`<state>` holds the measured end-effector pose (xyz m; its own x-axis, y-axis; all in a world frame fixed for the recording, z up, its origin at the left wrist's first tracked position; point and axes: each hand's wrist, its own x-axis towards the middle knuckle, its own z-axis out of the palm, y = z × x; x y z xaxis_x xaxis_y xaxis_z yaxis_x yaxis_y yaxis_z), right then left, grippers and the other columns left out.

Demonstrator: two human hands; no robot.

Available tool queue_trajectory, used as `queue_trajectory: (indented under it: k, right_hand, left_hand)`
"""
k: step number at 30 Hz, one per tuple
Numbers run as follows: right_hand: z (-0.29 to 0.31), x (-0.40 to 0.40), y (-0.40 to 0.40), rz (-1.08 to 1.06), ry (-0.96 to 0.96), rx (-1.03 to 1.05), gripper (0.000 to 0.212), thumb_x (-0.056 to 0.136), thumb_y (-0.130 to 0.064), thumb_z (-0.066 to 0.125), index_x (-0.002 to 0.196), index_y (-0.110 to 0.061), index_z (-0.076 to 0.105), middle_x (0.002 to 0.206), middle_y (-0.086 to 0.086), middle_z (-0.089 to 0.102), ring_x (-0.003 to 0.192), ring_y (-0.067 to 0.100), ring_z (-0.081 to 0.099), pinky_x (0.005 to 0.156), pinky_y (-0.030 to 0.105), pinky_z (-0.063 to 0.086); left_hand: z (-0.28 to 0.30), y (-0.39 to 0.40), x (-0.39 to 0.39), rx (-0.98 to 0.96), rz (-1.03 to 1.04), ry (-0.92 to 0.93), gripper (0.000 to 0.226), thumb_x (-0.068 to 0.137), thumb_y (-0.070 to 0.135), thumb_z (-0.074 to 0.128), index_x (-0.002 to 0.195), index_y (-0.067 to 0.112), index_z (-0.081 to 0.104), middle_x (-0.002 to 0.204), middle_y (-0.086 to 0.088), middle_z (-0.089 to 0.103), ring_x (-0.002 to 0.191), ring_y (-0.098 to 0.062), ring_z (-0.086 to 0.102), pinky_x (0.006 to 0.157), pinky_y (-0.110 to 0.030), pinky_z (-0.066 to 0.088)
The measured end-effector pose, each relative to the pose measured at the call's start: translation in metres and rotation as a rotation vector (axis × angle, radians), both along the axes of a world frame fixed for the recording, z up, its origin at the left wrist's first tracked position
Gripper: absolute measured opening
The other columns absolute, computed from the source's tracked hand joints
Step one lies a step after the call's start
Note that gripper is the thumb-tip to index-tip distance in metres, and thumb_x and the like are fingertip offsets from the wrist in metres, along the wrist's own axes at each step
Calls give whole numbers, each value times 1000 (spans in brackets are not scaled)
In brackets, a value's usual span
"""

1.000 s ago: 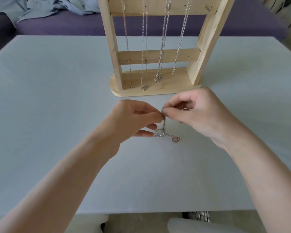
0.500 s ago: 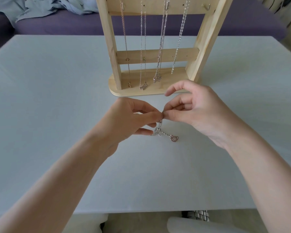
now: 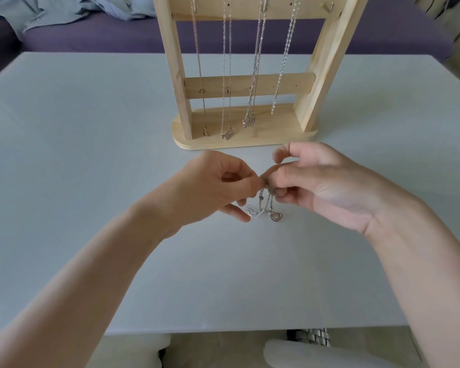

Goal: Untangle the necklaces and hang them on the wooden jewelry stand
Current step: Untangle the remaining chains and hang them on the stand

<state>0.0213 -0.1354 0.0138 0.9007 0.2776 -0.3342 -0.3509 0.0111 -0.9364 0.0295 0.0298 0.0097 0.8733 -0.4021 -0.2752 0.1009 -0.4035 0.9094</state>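
Left hand (image 3: 213,187) and right hand (image 3: 319,181) meet over the middle of the bench (image 3: 77,155), fingertips almost touching each other. Both pinch the same tangled necklace (image 3: 263,208): left thumb & index finger hold the chain from the left side, right thumb & index from the right, at approx. the same point. Other fingers of the right hand are curled loosely, one is lifted up higher. Lower fingers of the left hand reach down near the chain, w/ the tips close to the bench.

From the pinch point the thin silver chain hangs down in a few strands to the bench surface. Its lower part lies there in a small bunch, and a heart-shaped pendant (image 3: 276,216) rests on the bench at the right end of it. How many necklaces are in this bunch, I cannot tell.

Wooden jewelry stand (image 3: 245,136) is upright on the bench just behind the hands, base edge near the right hand's fingers but not touching. Four necklaces (image 3: 255,62) hang on it already from the top bar, side by side, in front of the middle crossbar. Three have small pendants that hang just above the base or touch it; the one on the right is shorter and ends higher.

Behind the bench is a purple sofa (image 3: 104,38) w/ a pale blue cloth (image 3: 77,9) crumpled on it, at the upper left.
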Motion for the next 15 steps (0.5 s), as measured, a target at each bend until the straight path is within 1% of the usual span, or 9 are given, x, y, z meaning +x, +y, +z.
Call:
queue_trajectory:
  k: [1, 2, 4, 6, 7, 11, 12, 13, 15]
  right_hand:
    - [0, 0, -1, 23, 14, -30, 27, 83, 13, 53, 86, -11, 43, 71, 12, 55, 50, 12, 44, 51, 19, 39]
    - [-1, 0, -3, 42, 20, -64, 27, 82, 13, 54, 86, -11, 44, 72, 13, 54, 49, 12, 45, 49, 18, 39]
    - [1, 0, -6, 70, 20, -106, 28, 82, 13, 56, 88, -12, 44, 69, 11, 54, 48, 12, 45, 47, 17, 39]
    - [4, 0, -8, 92, 13, -113, 29, 81, 13, 56, 89, -12, 44, 66, 10, 53, 48, 11, 45, 46, 17, 39]
    - [4, 0, -8, 102, 5, -126, 28, 81, 13, 57, 89, -12, 44, 66, 9, 53, 48, 12, 44, 46, 17, 39]
    - [0, -1, -4, 102, -58, -244, 27, 79, 10, 57, 87, -13, 45, 70, 9, 56, 56, 16, 42, 53, 18, 38]
    - [0, -1, -2, 98, -87, -257, 27, 78, 9, 57, 86, -13, 45, 71, 9, 57, 57, 16, 41, 55, 19, 38]
    - [-1, -2, -1, 88, -116, -258, 27, 78, 9, 57, 86, -13, 45, 71, 10, 58, 57, 16, 41, 57, 20, 37]
    - [0, -1, -1, 48, -160, -249, 27, 78, 8, 58, 86, -14, 44, 72, 10, 60, 58, 16, 42, 60, 21, 36]
  left_hand:
    - [-1, 0, 0, 59, -12, -38, 17, 86, 16, 62, 69, 13, 63, 54, 8, 57, 52, -6, 61, 73, -32, 58]
    - [-2, -1, -1, 107, -22, -79, 16, 85, 18, 62, 69, 16, 62, 53, 11, 60, 54, -5, 65, 76, -33, 55]
    - [-2, -1, -3, 121, -22, -134, 15, 84, 18, 62, 69, 19, 60, 55, 15, 62, 57, -5, 68, 73, -30, 51]
    - [-3, -2, -4, 82, 0, -154, 13, 83, 16, 62, 70, 17, 60, 55, 14, 63, 58, -5, 68, 69, -23, 50]
    - [-3, -3, -5, 74, 11, -163, 13, 83, 13, 62, 70, 15, 61, 55, 13, 63, 57, -5, 67, 67, -22, 50]
    - [-10, -9, -6, -16, 91, -180, 15, 78, 1, 62, 65, 8, 57, 56, 4, 65, 50, -9, 64, 63, -31, 53]
    - [-12, -10, -6, -56, 117, -173, 18, 78, -1, 62, 63, 7, 55, 58, 1, 65, 49, -9, 62, 59, -30, 53]
    - [-13, -10, -5, -98, 135, -153, 20, 78, -3, 61, 62, 6, 53, 59, -3, 63, 48, -10, 59, 54, -26, 53]
    - [-14, -11, -5, -170, 145, -92, 23, 78, -6, 61, 62, 7, 51, 58, -3, 60, 48, -11, 56, 52, -19, 50]
